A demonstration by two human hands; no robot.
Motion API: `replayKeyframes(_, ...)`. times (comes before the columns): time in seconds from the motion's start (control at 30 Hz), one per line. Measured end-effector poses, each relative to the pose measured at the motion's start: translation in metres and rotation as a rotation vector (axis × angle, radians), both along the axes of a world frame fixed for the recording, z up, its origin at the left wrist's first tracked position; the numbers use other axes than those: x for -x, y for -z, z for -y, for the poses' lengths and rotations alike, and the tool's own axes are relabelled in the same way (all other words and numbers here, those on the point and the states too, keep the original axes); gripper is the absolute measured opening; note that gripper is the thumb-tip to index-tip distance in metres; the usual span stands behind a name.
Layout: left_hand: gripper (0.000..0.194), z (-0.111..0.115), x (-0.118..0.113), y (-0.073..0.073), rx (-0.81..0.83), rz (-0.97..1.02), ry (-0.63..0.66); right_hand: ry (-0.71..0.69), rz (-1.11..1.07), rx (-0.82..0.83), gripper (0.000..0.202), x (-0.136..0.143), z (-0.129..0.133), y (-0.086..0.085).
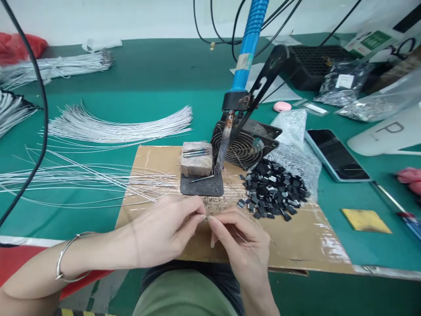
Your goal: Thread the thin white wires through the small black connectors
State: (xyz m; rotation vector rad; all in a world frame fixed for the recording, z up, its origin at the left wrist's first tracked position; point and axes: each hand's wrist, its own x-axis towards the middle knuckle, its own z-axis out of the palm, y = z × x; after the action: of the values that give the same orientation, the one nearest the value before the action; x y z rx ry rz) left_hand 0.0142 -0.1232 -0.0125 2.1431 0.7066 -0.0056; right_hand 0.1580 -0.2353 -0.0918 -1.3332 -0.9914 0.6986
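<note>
My left hand (167, 232) and my right hand (241, 241) meet fingertip to fingertip above the cardboard sheet (289, 245). A thin pale wire (245, 240) runs from the right fingertips back across that palm, and the right fingers are pinched on it. The left thumb and forefinger are pressed together on something too small to make out. Just beyond the hands is a soldering stand: a grey block (196, 164) with several thin metal pieces on top, on a black base plate (210, 188), beside the upright iron (225, 140).
Loose white wires (98, 177) lie at left, with a fanned bundle (121, 129) behind. A small fan (241, 145) stands behind a pile of black pieces (274, 188). Rightward are a phone (338, 156), yellow sponge (365, 220) and bubble wrap (292, 131). A blue tube (251, 39) rises overhead.
</note>
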Motion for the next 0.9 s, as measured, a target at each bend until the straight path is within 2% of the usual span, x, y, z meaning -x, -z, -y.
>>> replayKeyframes(0.1, 0.023, -0.003, -0.004, 0.010, 0.149, 0.037, -0.097, 0.027, -0.019, 0.017, 0.019, 0.000, -0.001, 0.002)
replayKeyframes(0.2, 0.023, -0.006, -0.005, 0.017, 0.280, 0.065, -0.191, 0.119, -0.073, 0.039, 0.020, -0.001, -0.001, 0.007)
replayKeyframes(0.27, 0.024, -0.007, -0.005, 0.019, 0.336, 0.082, -0.257, 0.151, -0.186, 0.018, 0.028, -0.003, 0.001, 0.012)
replayKeyframes(0.33, 0.025, -0.007, -0.005, 0.019, 0.374, 0.104, -0.312, 0.127, -0.315, -0.002, 0.035, -0.004, 0.003, 0.016)
replayKeyframes(0.5, 0.027, -0.006, -0.006, 0.018, 0.412, 0.144, -0.365, 0.067, -0.414, -0.001, 0.019, 0.001, 0.000, 0.018)
replayKeyframes(0.9, 0.030, -0.004, -0.006, 0.022, 0.394, 0.167, -0.383, -0.014, -0.641, 0.007, 0.011, 0.013, -0.009, 0.009)
